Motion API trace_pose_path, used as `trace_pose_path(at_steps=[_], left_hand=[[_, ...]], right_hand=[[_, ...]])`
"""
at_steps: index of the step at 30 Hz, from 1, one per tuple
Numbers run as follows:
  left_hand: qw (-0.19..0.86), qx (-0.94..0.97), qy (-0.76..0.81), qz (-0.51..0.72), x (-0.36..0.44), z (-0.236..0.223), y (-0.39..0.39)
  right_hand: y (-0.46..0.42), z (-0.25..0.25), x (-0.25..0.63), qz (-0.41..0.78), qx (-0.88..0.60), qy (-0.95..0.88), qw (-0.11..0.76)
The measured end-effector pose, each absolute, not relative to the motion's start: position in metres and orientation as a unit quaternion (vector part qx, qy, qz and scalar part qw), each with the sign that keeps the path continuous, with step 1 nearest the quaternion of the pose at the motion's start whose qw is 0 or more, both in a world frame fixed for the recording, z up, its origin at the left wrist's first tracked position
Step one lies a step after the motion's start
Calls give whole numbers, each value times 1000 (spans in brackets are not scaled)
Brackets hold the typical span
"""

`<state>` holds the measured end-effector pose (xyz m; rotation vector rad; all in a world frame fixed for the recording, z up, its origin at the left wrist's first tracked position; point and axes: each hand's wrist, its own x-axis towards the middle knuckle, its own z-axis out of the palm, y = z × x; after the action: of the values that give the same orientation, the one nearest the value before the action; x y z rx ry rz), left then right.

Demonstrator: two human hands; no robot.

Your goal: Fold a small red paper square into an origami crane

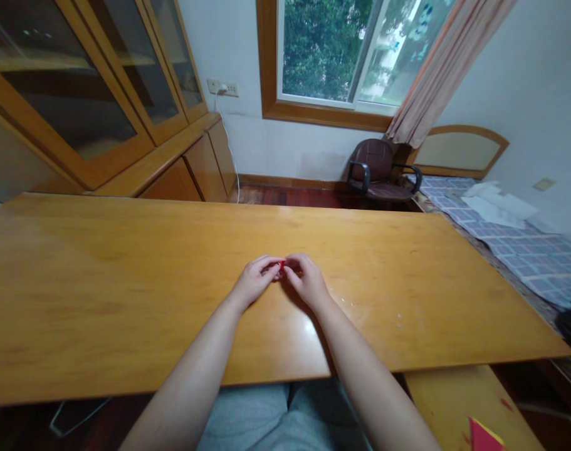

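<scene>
My left hand [257, 279] and my right hand [306, 279] meet fingertip to fingertip over the middle of a long wooden table [101, 282]. Both pinch a tiny red object [282, 265] between them. Only a sliver of red shows; the fingers hide the remainder, so its shape is unclear. Both forearms reach in from the near edge.
A glass-fronted wooden cabinet [92, 94] stands at the left. A dark office chair [377, 172] sits under the window. A bed with a checked cover [524, 250] lies at the right. A lower wooden surface [459, 401] with a red sheet corner [485, 435] is at bottom right.
</scene>
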<state>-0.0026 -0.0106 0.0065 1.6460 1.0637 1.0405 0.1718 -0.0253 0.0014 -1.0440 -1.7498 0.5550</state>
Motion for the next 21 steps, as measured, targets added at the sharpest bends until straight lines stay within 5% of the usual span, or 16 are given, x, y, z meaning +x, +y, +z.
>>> trace_pose_path(at_steps=[21], left_hand=[[449,658,448,406,-4,3,-8]], right_hand=[[-21,2,171,259,-426,-723,478]])
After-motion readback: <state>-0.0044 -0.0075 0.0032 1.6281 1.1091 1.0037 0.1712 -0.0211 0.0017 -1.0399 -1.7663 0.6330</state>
